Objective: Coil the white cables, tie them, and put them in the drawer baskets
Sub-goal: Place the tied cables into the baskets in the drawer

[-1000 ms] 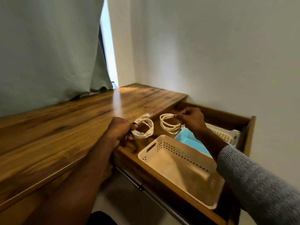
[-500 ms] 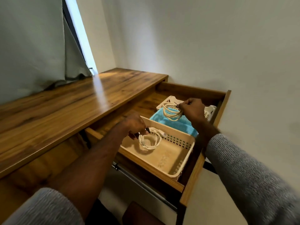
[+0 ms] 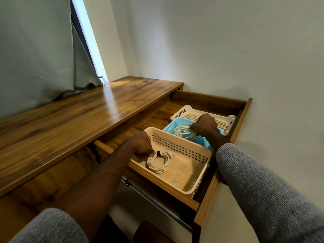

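1. The left hand (image 3: 142,146) is reaching into the nearest, cream basket (image 3: 194,181) of the open drawer (image 3: 206,207), its fingers curled and pinching the near edge of a white coiled cable (image 3: 158,161).
2. That coil is lying just below and to the right of the left hand's knuckles, flat on the basket floor or very near it; whether it is fully resting there cannot be told. A dark tie (image 3: 158,153) is showing at the top of the coil, close beside the fingertips.
3. The right hand (image 3: 204,126) is hanging over the blue basket (image 3: 171,128), the middle one, with its fingers curled round the upper right edge of a second coil (image 3: 184,132).
4. This second coil is hanging down and to the left of the right hand, tilted rather than flat, and appears to be above the basket floor.
5. A third, white basket (image 3: 185,109) is sitting beyond the right hand, towards the back of the drawer.
6. Judged from this, the release is turning on height: each coil is already lying over its own basket, so each hand needs only to let go, the left one being nearer to doing so.
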